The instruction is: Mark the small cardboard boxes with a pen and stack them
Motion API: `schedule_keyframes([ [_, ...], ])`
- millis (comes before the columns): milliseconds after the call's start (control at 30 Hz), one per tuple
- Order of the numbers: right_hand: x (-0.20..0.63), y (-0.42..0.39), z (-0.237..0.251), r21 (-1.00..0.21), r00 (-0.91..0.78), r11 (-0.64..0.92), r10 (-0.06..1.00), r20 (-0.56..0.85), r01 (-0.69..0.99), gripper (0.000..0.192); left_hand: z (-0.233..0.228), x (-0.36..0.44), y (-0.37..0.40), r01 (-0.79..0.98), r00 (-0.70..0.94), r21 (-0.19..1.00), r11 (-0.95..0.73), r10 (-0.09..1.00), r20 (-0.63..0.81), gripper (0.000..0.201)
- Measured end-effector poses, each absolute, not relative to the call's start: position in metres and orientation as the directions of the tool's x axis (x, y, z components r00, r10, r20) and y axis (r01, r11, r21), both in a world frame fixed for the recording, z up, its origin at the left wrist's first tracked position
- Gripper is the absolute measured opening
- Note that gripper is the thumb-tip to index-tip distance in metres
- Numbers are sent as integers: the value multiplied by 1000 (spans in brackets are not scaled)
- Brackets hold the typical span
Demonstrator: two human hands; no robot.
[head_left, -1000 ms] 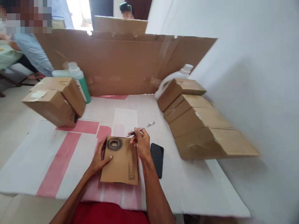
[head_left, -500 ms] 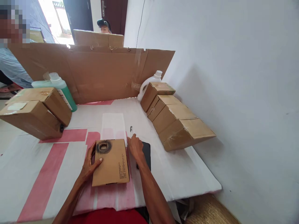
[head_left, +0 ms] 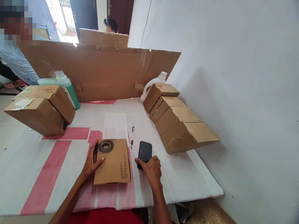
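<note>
A small flat cardboard box (head_left: 113,161) with a dark scribbled ring near its far end lies in front of me on the white and pink table cover (head_left: 42,161). My left hand (head_left: 92,160) rests on the box's left edge, thumb on top, holding it down. My right hand (head_left: 150,168) lies to the right of the box, its fingers closed on the near end of a black phone (head_left: 144,150) that lies flat on the cover. A pen (head_left: 132,136) lies loose on the cover just beyond the box, between box and phone.
A row of brown boxes (head_left: 179,119) leans along the right wall, with a white jug (head_left: 151,84) behind. Two stacked boxes (head_left: 39,107) and a green bottle (head_left: 65,85) stand at the left. A cardboard screen (head_left: 98,70) closes the back. Other people are beyond it.
My right hand let go of the pen, which now lies on the cover, and drew back to the phone's near end. The left hand stayed on the box.
</note>
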State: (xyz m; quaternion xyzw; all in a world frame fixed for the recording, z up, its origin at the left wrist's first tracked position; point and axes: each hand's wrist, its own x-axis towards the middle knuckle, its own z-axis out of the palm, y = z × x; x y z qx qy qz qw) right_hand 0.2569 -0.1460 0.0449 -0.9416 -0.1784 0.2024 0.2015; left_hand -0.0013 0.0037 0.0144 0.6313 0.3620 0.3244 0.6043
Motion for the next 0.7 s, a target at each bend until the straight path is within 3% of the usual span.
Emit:
schedule_keyframes([
  [100, 272, -148, 40, -611, 816, -779, 441, -373, 142, 65, 13, -1, 3, 64, 523, 998, -21, 852, -15, 94],
  [200, 280, -155, 39, -785, 731, -619, 539, -419, 7, 50, 10, -1, 4, 72, 516, 996, -47, 856, 4, 91],
  [333, 268, -167, 56, -873, 612, -434, 635, -471, -222, 55, 10, -2, 3, 86, 506, 994, -61, 862, 9, 89],
  [400, 254, -171, 73, -867, 536, -284, 694, -481, -410, 56, 12, -2, 2, 85, 508, 995, -54, 861, 4, 89],
  [500, 230, -167, 99, -766, 390, -110, 809, -439, -634, 51, 14, -2, 2, 76, 511, 996, -37, 859, -7, 89],
  [600, 205, -148, 110, -708, 200, -150, 900, -386, -690, 42, 10, 0, 2, 68, 510, 996, -56, 860, 13, 90],
  [700, 180, -116, 108, -615, 17, -201, 944, -329, -762, 53, 4, 1, 3, 40, 502, 994, -107, 862, 72, 94],
])
